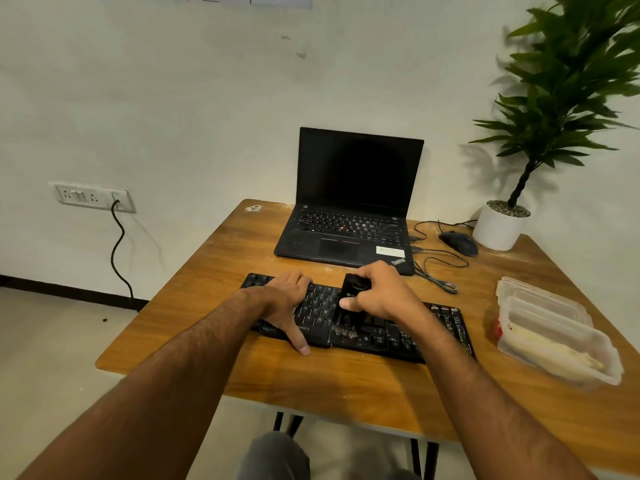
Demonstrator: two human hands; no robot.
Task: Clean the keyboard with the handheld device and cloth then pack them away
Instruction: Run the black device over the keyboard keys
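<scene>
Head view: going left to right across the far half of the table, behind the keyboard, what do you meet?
Laptop → tangled cable → mouse → white plant pot.

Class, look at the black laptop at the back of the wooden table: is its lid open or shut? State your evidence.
Open. The black laptop has its dark screen raised upright, with keyboard and trackpad exposed.
</scene>
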